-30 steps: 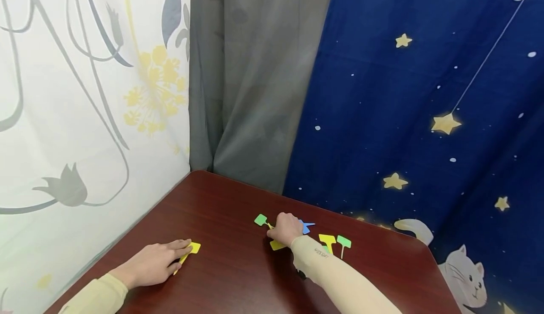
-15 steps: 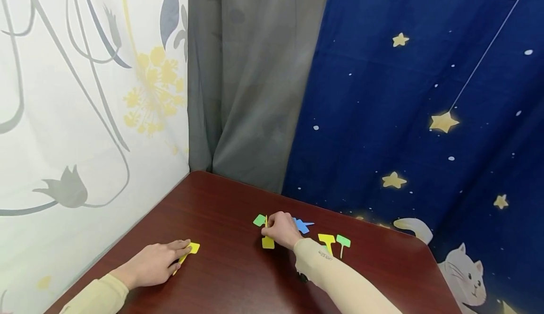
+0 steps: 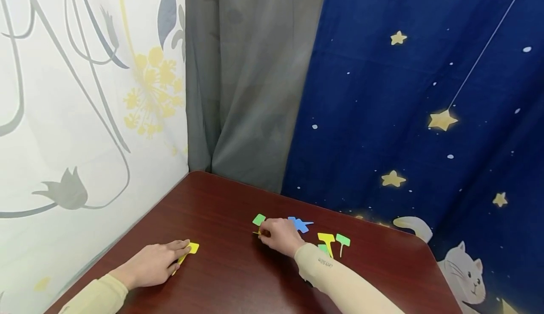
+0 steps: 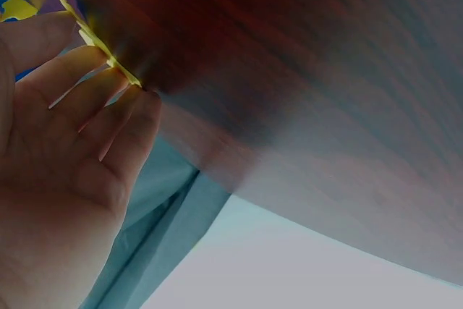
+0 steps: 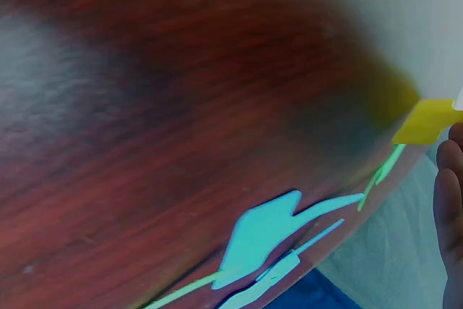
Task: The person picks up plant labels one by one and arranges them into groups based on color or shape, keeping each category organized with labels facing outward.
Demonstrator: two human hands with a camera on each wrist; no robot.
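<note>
In the head view my left hand (image 3: 150, 264) rests on the table at the left, its fingertips on a yellow T-shaped plant label (image 3: 193, 248). The left wrist view has those fingers extended against the label's thin edge (image 4: 108, 56). Farther right, my right hand (image 3: 282, 236) curls its fingers and pinches a second yellow plant label (image 5: 427, 122). Only a sliver of that label shows in the head view. Just behind these fingers lies a green label (image 3: 259, 219). Blue labels (image 3: 301, 225) lie overlapped beyond the knuckles.
To the right of the right forearm lie another yellow label (image 3: 326, 239) and a green label (image 3: 343, 241), with one more green label (image 3: 324, 249) partly covered. Curtains (image 3: 255, 92) hang along the far and left edges of the dark red table (image 3: 229, 196).
My right hand has drawn the yellow label slightly left, away from the blue ones, and turned it, so its broad head no longer shows in the head view. My left hand stays put.
</note>
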